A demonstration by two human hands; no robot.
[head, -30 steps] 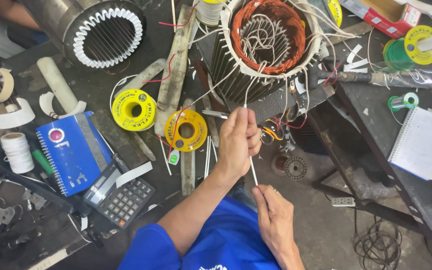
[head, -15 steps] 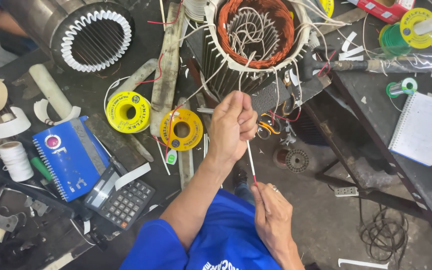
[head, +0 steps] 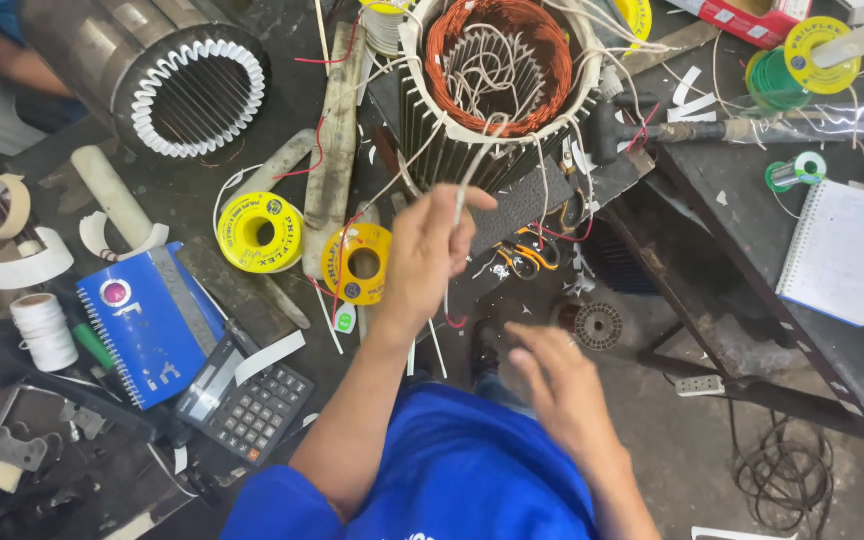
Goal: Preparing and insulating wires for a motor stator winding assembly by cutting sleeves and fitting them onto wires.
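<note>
The left hand [head: 430, 255] pinches a thin white wire [head: 472, 160], its grip closed on it. The wire runs up and away from the hand to the round motor with copper coils [head: 497, 70] on the tabletop [head: 252, 290]. The right hand [head: 562, 390] is lower and nearer the person, blurred, with fingers loose and holding nothing.

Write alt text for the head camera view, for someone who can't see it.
Seen from above, a person's left hand pinches a thin white lead from a copper-wound motor stator, while the right hand hovers blurred below. Yellow spools, a blue notebook and a calculator lie around.
</note>
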